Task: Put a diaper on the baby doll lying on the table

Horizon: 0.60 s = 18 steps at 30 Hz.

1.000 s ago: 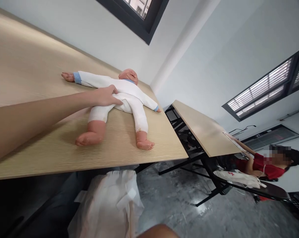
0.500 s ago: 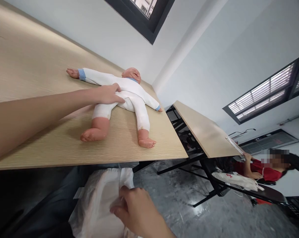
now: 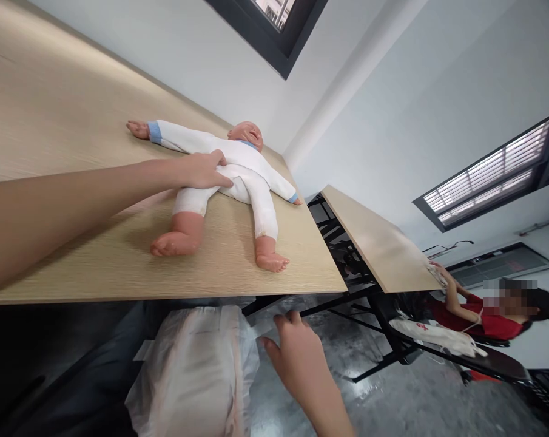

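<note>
The baby doll [image 3: 242,159] is laid on its back on a pale wood-grain table [image 3: 74,115], limbs spread, head toward the wall and feet near the table's front edge. It is dressed in a white sleepsuit [image 3: 256,203] with blue cuffs. The left hand [image 3: 201,171] is closed over the doll's hip, with the fingers curled on top and the thumb pressed into the cloth below. The right hand [image 3: 296,364] is held open below the table edge, well apart from the left, just beside a white disposable nappy [image 3: 192,370]. No grip on the nappy is seen, and contact with its loose tab cannot be confirmed. The nappy is held up or rested against a dark trouser leg [image 3: 74,358]; its support is not clearly shown.

Risks are judged as follows. The doll could be dragged across the smooth tabletop if the hip is pulled sideways. A foot could be pushed over the front edge, given how near the feet lie. The nappy could slide to the floor if its support gives way. At a second table [image 3: 374,243], a co-worker's hand [image 3: 438,270] is placed on a white item at the table's edge.
</note>
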Tool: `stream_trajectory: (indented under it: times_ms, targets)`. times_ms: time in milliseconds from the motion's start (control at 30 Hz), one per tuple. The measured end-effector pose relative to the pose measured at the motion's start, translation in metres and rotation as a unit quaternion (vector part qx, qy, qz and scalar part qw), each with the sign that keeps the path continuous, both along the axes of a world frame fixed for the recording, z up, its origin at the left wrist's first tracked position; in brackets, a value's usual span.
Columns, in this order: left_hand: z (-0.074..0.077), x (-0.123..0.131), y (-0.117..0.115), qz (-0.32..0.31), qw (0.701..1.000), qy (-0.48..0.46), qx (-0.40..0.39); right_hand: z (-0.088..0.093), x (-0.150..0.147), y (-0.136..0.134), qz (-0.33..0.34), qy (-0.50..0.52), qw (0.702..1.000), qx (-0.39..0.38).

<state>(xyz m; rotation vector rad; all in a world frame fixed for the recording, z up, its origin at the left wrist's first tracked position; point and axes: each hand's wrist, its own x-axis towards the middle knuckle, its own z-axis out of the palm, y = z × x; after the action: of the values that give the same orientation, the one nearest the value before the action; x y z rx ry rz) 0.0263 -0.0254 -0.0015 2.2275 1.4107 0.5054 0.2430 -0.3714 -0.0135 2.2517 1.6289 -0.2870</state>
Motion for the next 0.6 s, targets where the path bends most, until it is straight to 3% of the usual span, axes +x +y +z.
stream_trajectory:
  times_ms: [100,233,400,600]
  targets:
    - [0.001,-0.001,-0.002,-0.010,1.000,0.002,0.002,0.006,-0.017,-0.005,0.052,0.076,0.996,0.011]
    - [0.000,-0.002,0.001,-0.001,1.000,0.004,0.001,-0.008,-0.038,0.007,0.185,0.257,0.947,0.056]
    - [0.001,-0.005,0.005,-0.005,1.000,-0.019,0.005,-0.038,-0.042,0.039,0.170,0.325,0.926,0.092]
    - [0.021,-0.030,0.008,-0.108,0.994,-0.005,0.032,-0.058,-0.039,0.047,0.154,0.348,0.922,0.068]
